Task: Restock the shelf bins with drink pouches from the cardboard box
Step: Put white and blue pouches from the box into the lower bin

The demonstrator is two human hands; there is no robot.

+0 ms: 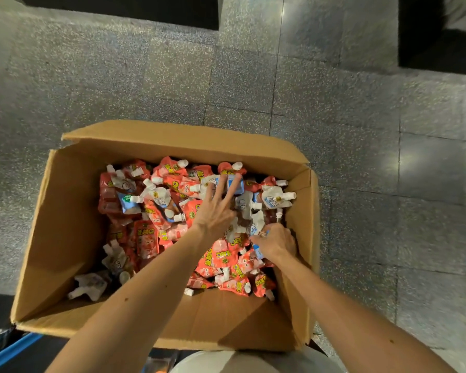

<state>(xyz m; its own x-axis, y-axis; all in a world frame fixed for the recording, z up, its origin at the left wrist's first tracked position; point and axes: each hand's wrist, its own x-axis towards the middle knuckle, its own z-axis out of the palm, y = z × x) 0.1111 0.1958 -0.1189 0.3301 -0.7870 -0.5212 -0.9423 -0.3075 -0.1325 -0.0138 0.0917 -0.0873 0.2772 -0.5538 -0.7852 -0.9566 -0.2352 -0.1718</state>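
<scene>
Many pouches (148,238) in box (73,224) — left grip (215,208) splayed atop, right grip (276,242) clamped (white pouch (257,222))

Speckled grey tiled floor (334,130), glossy reflections, dark recesses (145,9) beyond

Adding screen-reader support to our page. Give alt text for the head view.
From above, a person reaches into an open cardboard box of red and white drink pouches on a speckled floor. The left hand spreads over the pile; the right hand grips some near the right wall.
</scene>
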